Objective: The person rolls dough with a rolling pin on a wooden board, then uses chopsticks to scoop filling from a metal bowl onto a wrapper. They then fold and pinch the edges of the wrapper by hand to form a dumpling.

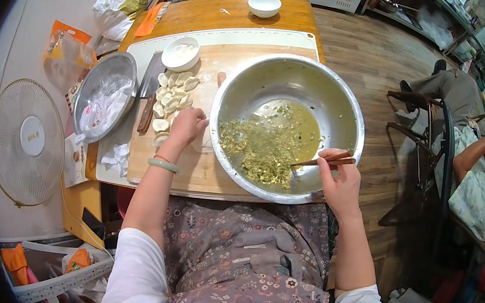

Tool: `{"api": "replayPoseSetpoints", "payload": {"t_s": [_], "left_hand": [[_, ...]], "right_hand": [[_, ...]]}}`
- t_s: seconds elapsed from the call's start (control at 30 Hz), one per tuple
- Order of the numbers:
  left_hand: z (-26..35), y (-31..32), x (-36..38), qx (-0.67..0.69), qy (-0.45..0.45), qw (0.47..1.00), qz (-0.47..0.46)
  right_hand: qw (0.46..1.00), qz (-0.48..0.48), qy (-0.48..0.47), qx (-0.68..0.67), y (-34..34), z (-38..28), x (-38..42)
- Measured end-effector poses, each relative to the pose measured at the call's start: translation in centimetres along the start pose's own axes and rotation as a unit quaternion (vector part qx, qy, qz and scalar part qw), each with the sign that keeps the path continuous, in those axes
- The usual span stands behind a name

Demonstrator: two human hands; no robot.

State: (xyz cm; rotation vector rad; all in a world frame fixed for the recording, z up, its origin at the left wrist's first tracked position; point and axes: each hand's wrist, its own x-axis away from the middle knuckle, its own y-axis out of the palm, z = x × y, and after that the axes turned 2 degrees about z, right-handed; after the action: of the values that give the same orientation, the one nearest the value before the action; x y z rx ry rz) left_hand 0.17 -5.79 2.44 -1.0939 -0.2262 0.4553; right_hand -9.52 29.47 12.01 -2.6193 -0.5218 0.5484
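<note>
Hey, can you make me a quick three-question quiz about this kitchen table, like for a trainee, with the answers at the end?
1. True or false: the right hand holds chopsticks with their tips at the green chopped mixture.

2. What lies between the pale dough pieces and the smaller metal bowl with plastic bags in it?
A) a whisk
B) a knife
C) a spoon

3. Fill in the blank: the green bangle is worn on the person's ____ arm.

Key: 1. True. 2. B. 3. left.
</note>
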Motion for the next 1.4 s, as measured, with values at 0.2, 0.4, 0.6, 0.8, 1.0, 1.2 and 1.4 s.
{"api": "replayPoseSetpoints", "payload": {"t_s": [0.2, 0.4, 0.6, 0.8, 1.0, 1.2, 1.4], "left_hand": [[-1.5, 0.7, 2.8, 0.06, 0.068, 0.992, 0.082], [-3.0, 0.1, 5.4, 0.03, 0.087, 0.989, 0.112], [-1.8, -1.6, 8.9, 0.404, -0.05, 0.897, 0.174], [3.6, -3.2, 11.8, 0.841, -0.078, 0.505, 0.177], [6.1, -0.1, 12.2, 0.867, -0.192, 0.443, 0.12], [8.1, -0.5, 12.4, 0.847, -0.217, 0.48, 0.068], [8.6, -1.5, 12.8, 0.814, -0.22, 0.534, 0.064]], "right_hand": [[0.999, -0.034, -0.001, 0.003, 0.0, 0.2, -0.1], [0.995, -0.079, 0.051, -0.011, -1.2, -0.6, -0.6], [0.978, -0.176, 0.077, -0.081, -2.1, 1.5, -1.5], [0.965, -0.248, 0.023, -0.086, -2.2, 1.7, -2.1], [0.946, -0.268, 0.142, -0.109, -1.0, 2.5, -3.5], [0.924, -0.267, 0.179, -0.206, 0.0, 2.9, -4.2], [0.919, -0.249, 0.204, -0.23, 0.0, 2.1, -4.5]]}}
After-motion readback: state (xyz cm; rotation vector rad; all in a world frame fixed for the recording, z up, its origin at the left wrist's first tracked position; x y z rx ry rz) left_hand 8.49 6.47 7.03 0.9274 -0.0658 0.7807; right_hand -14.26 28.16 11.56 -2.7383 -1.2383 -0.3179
